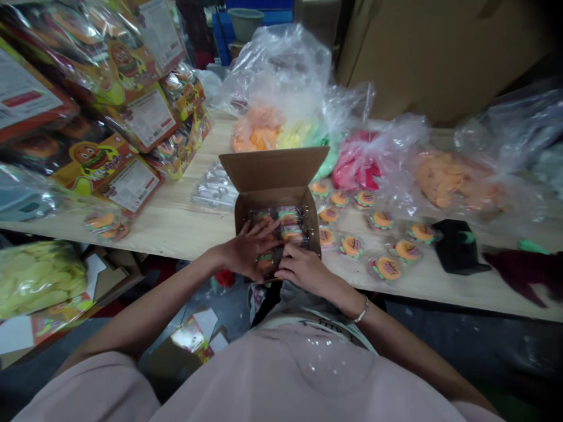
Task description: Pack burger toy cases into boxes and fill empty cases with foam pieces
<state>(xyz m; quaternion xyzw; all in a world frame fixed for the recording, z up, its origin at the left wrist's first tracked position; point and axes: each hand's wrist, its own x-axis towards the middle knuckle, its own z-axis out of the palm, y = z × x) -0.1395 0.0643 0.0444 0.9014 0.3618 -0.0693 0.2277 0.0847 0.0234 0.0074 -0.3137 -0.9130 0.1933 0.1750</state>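
Note:
An open cardboard box [272, 167] stands at the table's front edge with its lid raised. Inside lie several clear-wrapped toy burgers [290, 220], orange with green edges. My left hand [248, 251] rests over the box's left half, fingers spread across the wrapped burgers and hiding some of them. At the near right corner of the box, my right hand [303, 268] has its fingers curled together; what they hold, if anything, is hidden. More wrapped burgers [352, 246] lie on the table to the right of the box.
Stacked burger display packs [127, 135] rise at the left. Bags of orange pieces [259, 129], pink pieces [360, 158] and peach pieces [457, 179] line the back of the wooden table [176, 243]. A black holder [457, 246] and dark red cloth [523, 266] lie right.

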